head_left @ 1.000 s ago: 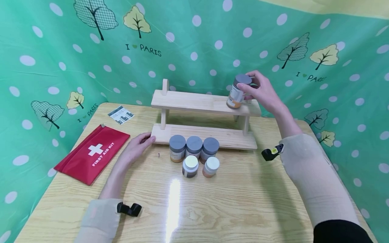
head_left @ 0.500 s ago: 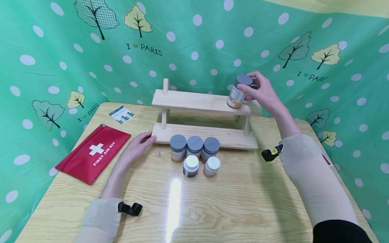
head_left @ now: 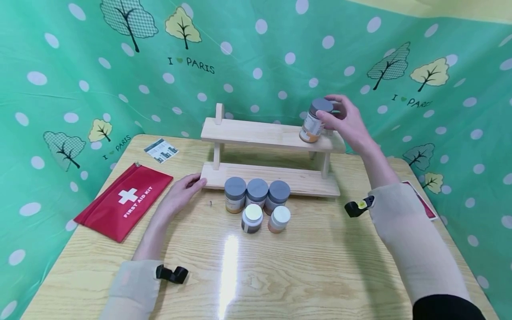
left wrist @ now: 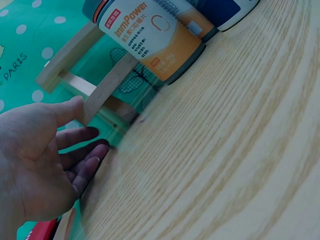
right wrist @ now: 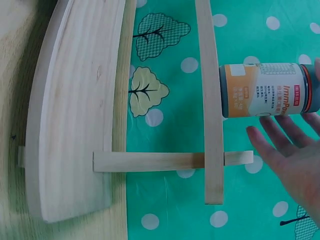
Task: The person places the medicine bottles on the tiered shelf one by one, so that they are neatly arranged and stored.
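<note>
The right hand (head_left: 347, 123) pinches the grey-capped bottle (head_left: 311, 126), upright at the right end of the upper board (head_left: 260, 133), near its lid (head_left: 321, 105), probably to leave the base free, while the loose-fingered left hand (head_left: 180, 195) touches the lower board (head_left: 264, 174), seemingly steadying it.

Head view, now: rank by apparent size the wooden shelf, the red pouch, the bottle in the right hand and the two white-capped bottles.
1. Wooden shelf
2. Red pouch
3. Bottle in the right hand
4. Left white-capped bottle and right white-capped bottle: too alike to rank
</note>
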